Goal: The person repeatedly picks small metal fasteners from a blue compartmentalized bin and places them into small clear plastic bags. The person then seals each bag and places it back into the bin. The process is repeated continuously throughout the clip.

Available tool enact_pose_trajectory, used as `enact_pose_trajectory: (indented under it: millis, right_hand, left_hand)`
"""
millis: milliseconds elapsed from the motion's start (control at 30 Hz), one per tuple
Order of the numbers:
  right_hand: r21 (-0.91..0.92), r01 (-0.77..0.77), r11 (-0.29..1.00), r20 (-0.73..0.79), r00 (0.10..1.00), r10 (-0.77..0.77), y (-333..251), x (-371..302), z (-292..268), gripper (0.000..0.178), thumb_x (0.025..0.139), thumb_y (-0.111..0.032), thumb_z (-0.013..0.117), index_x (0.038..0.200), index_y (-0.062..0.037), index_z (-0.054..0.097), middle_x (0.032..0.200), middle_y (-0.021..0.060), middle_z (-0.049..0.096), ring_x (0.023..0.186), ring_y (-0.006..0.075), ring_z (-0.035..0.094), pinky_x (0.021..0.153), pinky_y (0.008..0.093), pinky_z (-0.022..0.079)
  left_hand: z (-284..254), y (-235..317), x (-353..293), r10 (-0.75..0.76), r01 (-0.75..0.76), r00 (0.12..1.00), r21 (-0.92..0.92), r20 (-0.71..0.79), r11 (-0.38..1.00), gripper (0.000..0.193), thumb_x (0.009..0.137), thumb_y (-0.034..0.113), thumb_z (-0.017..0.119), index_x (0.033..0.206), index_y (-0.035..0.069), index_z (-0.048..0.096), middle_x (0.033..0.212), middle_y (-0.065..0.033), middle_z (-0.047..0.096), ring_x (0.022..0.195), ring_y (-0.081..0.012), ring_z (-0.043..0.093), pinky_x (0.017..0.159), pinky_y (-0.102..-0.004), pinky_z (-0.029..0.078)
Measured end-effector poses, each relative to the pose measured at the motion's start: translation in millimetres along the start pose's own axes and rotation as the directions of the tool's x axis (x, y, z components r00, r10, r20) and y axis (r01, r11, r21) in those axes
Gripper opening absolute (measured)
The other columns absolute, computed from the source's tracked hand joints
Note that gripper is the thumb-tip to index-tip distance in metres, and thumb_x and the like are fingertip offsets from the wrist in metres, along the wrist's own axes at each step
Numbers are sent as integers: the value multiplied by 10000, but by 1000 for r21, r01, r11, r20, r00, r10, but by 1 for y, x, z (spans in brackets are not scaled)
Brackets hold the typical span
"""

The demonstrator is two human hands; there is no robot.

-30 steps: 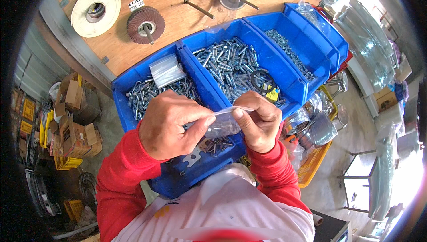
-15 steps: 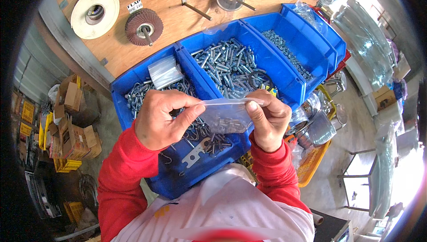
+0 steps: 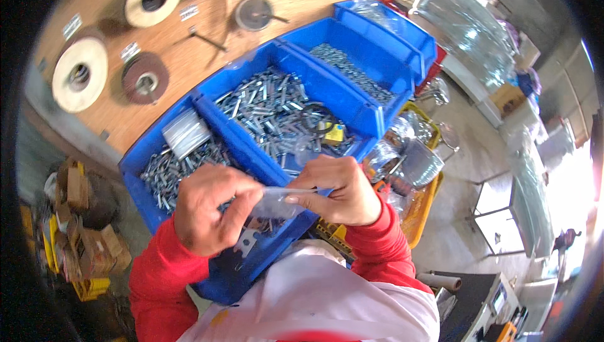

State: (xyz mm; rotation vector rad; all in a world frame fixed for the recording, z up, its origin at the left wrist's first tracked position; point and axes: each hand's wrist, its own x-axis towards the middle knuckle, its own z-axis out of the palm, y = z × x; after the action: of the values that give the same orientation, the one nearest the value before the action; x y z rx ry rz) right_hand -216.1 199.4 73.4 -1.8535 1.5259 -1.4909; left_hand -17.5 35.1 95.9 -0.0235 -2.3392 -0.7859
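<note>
Since the earlier frame our view has swung and our hands have drawn closer, so less bag (image 3: 275, 205) stretches between them. It looks clear and thin (its contents too blurred to tell). Our left hand (image 3: 211, 207) and right hand (image 3: 340, 191) each pinch one end, thumb against finger, over the blue bin (image 3: 229, 277).

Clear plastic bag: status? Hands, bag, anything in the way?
Left hand pinching one end, right hand the other. Clear plastic bag stretched between them, over blue bin. Nothing visibly blocking either hand.
</note>
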Motion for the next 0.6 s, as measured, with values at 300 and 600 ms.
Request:
enact_pose_trajectory:
  millis: [300, 600]
  right_hand:
    - [-430, -314, 846, -246, 943, 225, -8, -7, -104, 163, 776, 78, 660, 881, -4, 755, 842, 116, 736, 751, 217, 701, 649, 358, 533]
    - [-825, -383, 416, -508, 826, -245, 99, 190, -335, 383, 926, -389, 716, 1134, -72, 773, 989, 201, 764, 922, 343, 756, 830, 412, 564]
  left_hand:
    - [-16, 46, 5, 54, -45, 999, -608, -4, 793, 57, 898, 78, 699, 885, 23, 699, 929, -150, 733, 724, -264, 712, 632, -370, 576]
    - [-24, 59, 16, 374, -148, 926, -955, -43, 258, 345, 976, 415, 709, 1076, 104, 817, 1035, -138, 642, 852, -237, 645, 667, -327, 484]
